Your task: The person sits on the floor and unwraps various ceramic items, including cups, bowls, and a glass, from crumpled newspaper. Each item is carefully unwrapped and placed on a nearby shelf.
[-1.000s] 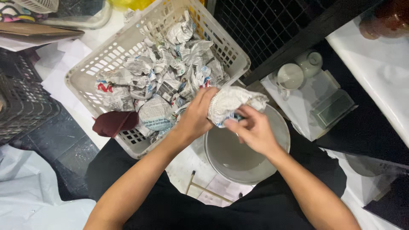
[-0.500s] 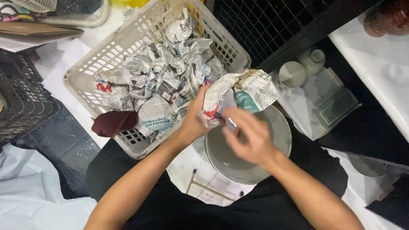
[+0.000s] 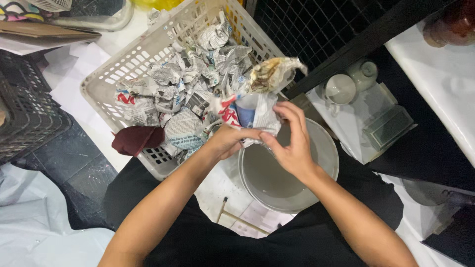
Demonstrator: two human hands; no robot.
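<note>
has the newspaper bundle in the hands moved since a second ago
Yes. The newspaper bundle has been opened and lifted up and away from the grey bowl, its loose end now over the white basket rim; both hands remain on it.

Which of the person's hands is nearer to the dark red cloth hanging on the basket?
Left. The left hand is a short way right of the dark red cloth; the right hand lies farther right, over the grey bowl.

White basket, maroon cloth, white cups.

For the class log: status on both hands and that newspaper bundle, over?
Left hand and right hand both gripping newspaper-wrapped bundle. Bundle above grey bowl, beside white basket of wrapped pieces. Nothing blocking.
</note>
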